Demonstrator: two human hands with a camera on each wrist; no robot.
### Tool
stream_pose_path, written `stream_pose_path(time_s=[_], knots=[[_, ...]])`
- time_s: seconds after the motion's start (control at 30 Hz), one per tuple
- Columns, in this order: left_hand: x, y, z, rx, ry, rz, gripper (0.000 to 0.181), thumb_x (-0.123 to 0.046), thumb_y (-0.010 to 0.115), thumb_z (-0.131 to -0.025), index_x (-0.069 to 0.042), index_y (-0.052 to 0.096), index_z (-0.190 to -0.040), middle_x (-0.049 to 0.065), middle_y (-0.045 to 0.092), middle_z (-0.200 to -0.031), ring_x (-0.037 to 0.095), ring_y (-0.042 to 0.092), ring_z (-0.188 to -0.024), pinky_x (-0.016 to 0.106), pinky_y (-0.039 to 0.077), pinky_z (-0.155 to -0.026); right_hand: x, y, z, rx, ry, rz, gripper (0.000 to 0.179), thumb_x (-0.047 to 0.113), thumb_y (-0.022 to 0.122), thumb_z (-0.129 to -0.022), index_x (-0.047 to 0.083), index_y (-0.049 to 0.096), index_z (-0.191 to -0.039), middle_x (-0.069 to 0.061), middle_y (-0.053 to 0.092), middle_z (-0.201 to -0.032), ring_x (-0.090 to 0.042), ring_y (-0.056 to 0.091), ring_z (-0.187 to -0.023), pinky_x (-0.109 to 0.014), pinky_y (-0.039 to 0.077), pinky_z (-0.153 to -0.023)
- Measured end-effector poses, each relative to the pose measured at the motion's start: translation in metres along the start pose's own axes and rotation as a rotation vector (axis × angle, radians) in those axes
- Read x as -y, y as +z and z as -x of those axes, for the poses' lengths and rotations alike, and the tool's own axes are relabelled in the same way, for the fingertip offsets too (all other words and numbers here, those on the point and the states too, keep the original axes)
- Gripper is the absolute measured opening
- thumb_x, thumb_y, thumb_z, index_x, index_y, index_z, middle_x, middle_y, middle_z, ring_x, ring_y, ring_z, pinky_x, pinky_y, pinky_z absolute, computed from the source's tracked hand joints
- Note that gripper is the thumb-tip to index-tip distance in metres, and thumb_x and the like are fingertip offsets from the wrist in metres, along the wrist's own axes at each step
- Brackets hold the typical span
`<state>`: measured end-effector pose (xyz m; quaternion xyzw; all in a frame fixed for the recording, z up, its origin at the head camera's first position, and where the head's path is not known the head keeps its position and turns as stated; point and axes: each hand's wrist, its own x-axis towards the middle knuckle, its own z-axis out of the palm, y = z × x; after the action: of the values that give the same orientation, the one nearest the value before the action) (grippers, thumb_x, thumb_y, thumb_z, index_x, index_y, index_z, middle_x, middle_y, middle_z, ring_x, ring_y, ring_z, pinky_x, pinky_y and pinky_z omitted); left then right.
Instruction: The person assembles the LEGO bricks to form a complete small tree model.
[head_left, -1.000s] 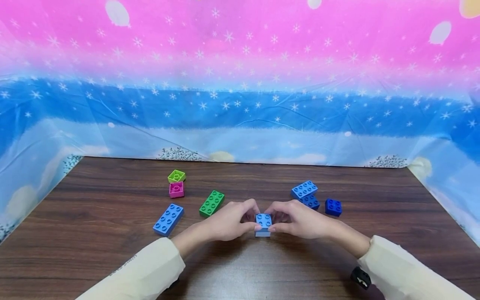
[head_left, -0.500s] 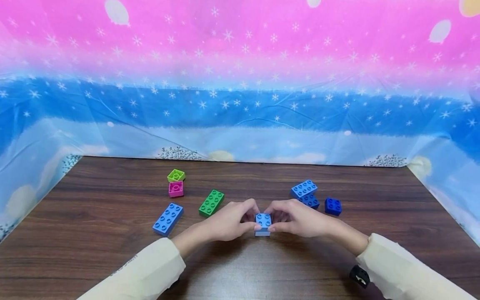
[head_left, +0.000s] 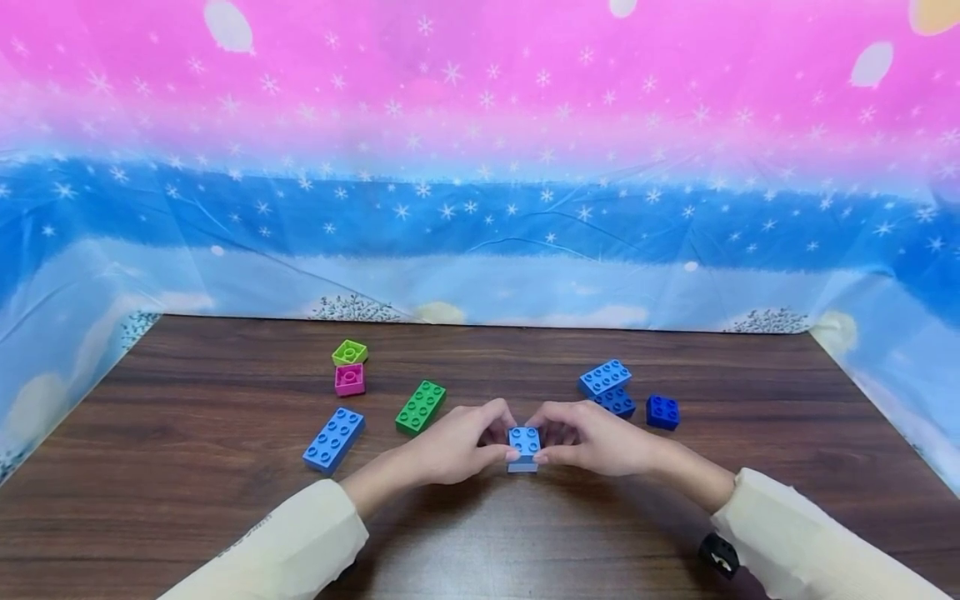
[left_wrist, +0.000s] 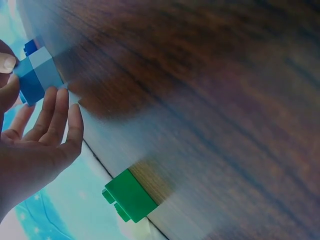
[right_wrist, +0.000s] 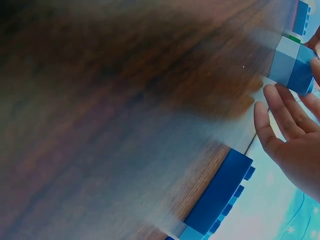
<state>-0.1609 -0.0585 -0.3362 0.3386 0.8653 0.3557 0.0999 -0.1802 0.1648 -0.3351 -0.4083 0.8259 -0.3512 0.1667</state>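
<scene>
A square blue brick [head_left: 523,440] with studs on top sits on a pale blue brick [head_left: 522,467], the two stacked at the middle of the table. From the left, my left hand [head_left: 468,442] pinches the blue brick between thumb and fingers. My right hand [head_left: 592,437] grips the same stack from the opposite side. In the left wrist view the pale brick [left_wrist: 46,67] lies flush against the blue one [left_wrist: 28,82], and the other left fingers spread beside it. The right wrist view shows the pale brick [right_wrist: 284,60] close to the right fingertips.
Left of the hands lie a green brick [head_left: 421,407], a long blue brick [head_left: 333,439], a pink brick [head_left: 350,380] and a lime brick [head_left: 349,352], the last two studs-down. At right, a blue brick [head_left: 604,377] leans on a darker one [head_left: 617,403], near a small dark blue brick [head_left: 663,412].
The whole head view shifts very slightly. Both hands keep their hold on the stacked bricks, and the other bricks stay put.
</scene>
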Motion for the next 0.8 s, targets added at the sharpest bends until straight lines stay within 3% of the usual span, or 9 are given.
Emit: stream_pose_path(time_s=[0.33, 0.6, 0.8], knots=[[-0.001, 0.000, 0.000, -0.004, -0.021, -0.010, 0.017, -0.016, 0.061, -0.089, -0.007, 0.052, -0.101, 0.002, 0.061, -0.089, 0.014, 0.058, -0.082, 0.025, 0.046, -0.070, 0.006, -0.013, 0.005, -0.032, 0.067, 0.003, 0.031, 0.023, 0.061, -0.088, 0.008, 0.057, -0.115, 0.000, 0.061, -0.101, -0.012, 0.058, -0.091, -0.029, 0.049, -0.078], [-0.001, 0.000, 0.000, -0.005, -0.048, -0.009, 0.019, -0.018, 0.060, -0.089, -0.007, 0.053, -0.102, 0.004, 0.061, -0.094, 0.015, 0.058, -0.087, 0.029, 0.047, -0.074, 0.004, -0.039, 0.022, -0.122, 0.099, 0.106, 0.036, 0.030, 0.062, -0.088, 0.011, 0.056, -0.118, -0.004, 0.061, -0.104, -0.013, 0.056, -0.092, -0.032, 0.048, -0.076], [-0.001, 0.001, 0.001, -0.007, -0.044, -0.002, 0.020, -0.018, 0.060, -0.090, -0.007, 0.053, -0.104, 0.004, 0.060, -0.094, 0.015, 0.058, -0.087, 0.029, 0.047, -0.074, -0.008, -0.054, 0.040, -0.177, 0.144, 0.117, 0.037, 0.028, 0.063, -0.087, 0.009, 0.057, -0.118, -0.005, 0.059, -0.110, -0.018, 0.056, -0.094, -0.031, 0.047, -0.074]])
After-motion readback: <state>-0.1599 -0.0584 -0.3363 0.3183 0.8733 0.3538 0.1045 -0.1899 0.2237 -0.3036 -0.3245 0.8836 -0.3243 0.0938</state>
